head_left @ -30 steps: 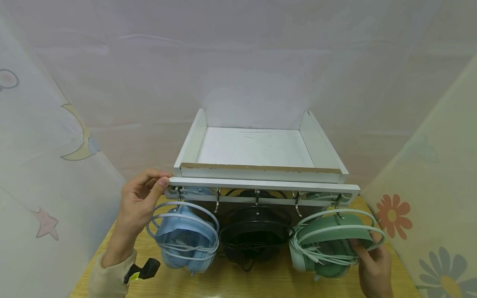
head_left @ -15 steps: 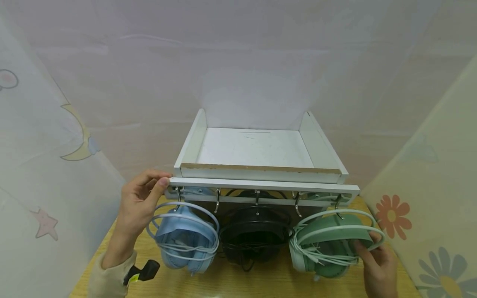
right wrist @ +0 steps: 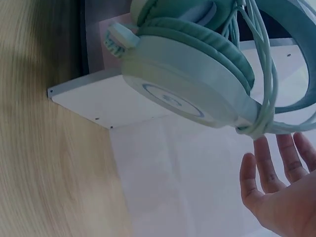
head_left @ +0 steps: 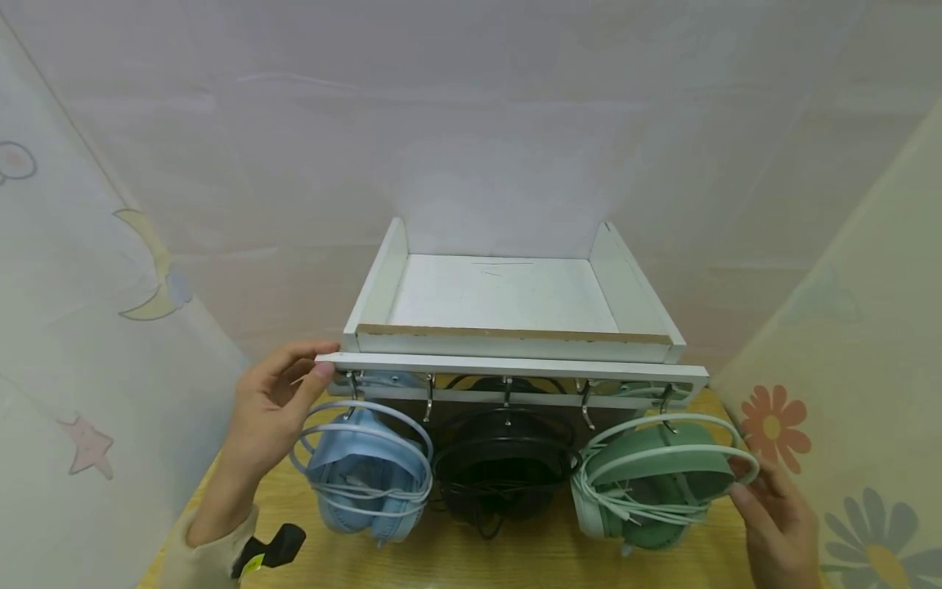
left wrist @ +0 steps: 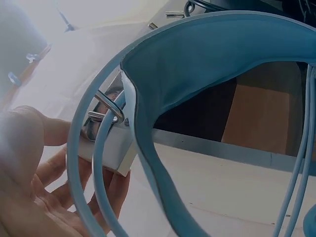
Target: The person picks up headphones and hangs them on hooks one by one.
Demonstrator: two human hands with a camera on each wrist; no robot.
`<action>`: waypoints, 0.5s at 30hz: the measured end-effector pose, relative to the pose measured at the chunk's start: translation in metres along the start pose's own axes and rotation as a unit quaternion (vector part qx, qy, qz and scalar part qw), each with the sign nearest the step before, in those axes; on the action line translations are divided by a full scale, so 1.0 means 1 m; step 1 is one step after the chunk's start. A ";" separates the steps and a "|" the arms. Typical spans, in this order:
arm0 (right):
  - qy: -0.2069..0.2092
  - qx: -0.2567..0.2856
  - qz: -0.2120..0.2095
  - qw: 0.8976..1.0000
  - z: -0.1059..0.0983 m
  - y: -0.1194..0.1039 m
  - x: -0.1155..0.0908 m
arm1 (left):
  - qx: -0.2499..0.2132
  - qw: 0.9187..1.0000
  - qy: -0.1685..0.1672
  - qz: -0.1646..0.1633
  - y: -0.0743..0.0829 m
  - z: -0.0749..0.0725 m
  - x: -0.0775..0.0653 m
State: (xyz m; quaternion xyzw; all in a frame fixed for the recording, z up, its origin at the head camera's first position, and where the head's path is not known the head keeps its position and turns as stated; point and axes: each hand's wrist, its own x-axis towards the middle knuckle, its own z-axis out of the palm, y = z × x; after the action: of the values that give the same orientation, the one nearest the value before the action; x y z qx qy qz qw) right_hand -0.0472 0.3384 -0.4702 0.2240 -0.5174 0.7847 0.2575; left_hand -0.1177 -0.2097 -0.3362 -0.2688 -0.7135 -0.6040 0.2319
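Note:
My left hand (head_left: 268,405) grips the left end of the white hook rail (head_left: 515,366), thumb in front and fingers behind; the left wrist view shows the fingers around the rail's end. Light blue headphones (head_left: 371,474) hang from the hook beside it. Green headphones (head_left: 655,478) with a bundled cable hang from a hook at the rail's right end. My right hand (head_left: 783,519) is just right of them, fingers extended and partly behind the headband in the head view. The right wrist view has its fingertips close to the band, holding nothing.
Black headphones (head_left: 508,466) hang in the middle, between bare metal hooks (head_left: 430,397). Behind the rail is a white shelf tray (head_left: 508,294) with raised sides. Below lies a wood-grain tabletop (head_left: 530,564). Patterned cloth walls (head_left: 88,368) enclose the space.
My right hand has let go of the green headphones and moved right, away from them. The left hand stays at the rail's end, with its wrist slightly lower.

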 end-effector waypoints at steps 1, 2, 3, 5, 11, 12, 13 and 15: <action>-0.007 0.004 -0.003 1.000 -0.002 -0.001 0.001 | 0.001 1.000 0.000 0.003 0.001 -0.001 -0.001; -0.021 0.018 -0.011 1.000 -0.004 -0.001 0.002 | 0.003 1.000 0.000 0.005 0.001 -0.001 -0.001; -0.028 0.022 -0.016 0.999 -0.006 -0.002 0.004 | 0.008 1.000 -0.002 0.006 0.002 -0.002 -0.002; -0.041 0.023 -0.021 0.999 -0.008 -0.004 0.007 | 0.032 0.999 0.000 0.000 0.003 -0.004 -0.003; -0.090 -0.015 -0.015 0.996 -0.015 -0.010 0.023 | 0.144 0.989 -0.010 -0.029 0.003 -0.013 -0.011; -0.104 -0.019 -0.017 0.994 -0.017 -0.010 0.026 | 0.159 0.987 -0.014 -0.027 0.001 -0.016 -0.012; -0.115 -0.030 -0.018 0.993 -0.019 -0.010 0.029 | 0.174 0.984 -0.017 -0.023 0.000 -0.018 -0.012; -0.126 -0.073 -0.023 0.989 -0.024 -0.011 0.034 | 0.199 0.980 -0.024 -0.012 -0.005 -0.024 -0.014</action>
State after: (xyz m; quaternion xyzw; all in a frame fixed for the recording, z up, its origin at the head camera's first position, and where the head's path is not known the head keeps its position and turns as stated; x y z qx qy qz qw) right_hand -0.0689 0.3698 -0.4501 0.3139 -0.5959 0.7044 0.2241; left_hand -0.1103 -0.2357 -0.3447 -0.2233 -0.8280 -0.4461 0.2561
